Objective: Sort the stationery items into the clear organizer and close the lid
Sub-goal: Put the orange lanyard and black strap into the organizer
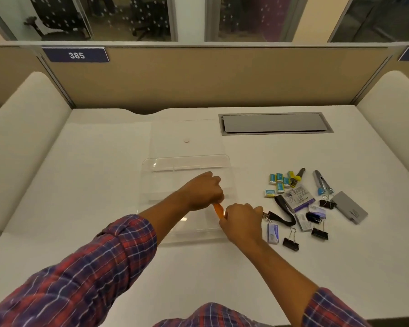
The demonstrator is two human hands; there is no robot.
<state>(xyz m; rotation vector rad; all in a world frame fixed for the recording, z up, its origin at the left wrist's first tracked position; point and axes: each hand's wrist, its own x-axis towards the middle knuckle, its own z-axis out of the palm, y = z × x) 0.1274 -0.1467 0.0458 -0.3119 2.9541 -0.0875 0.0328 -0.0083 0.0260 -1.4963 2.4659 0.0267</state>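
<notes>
A clear organizer (165, 166) lies open on the white desk, its lid (187, 135) lying flat behind it. Over its near right part, my left hand (203, 191) and my right hand (242, 221) both grip a thin orange item (218, 210); most of it is hidden by the fingers. To the right lies a heap of stationery: small blue-green boxes (279, 182), a stapler (322, 184), black binder clips (291, 243), a black lanyard (285, 210), a grey flat case (350, 207) and a staple box (272, 233).
A grey cable hatch (275, 123) sits in the desk at the back right. Padded dividers stand left and right, and a tan partition (198, 76) rises at the back. A small round white thing (187, 141) shows at the lid.
</notes>
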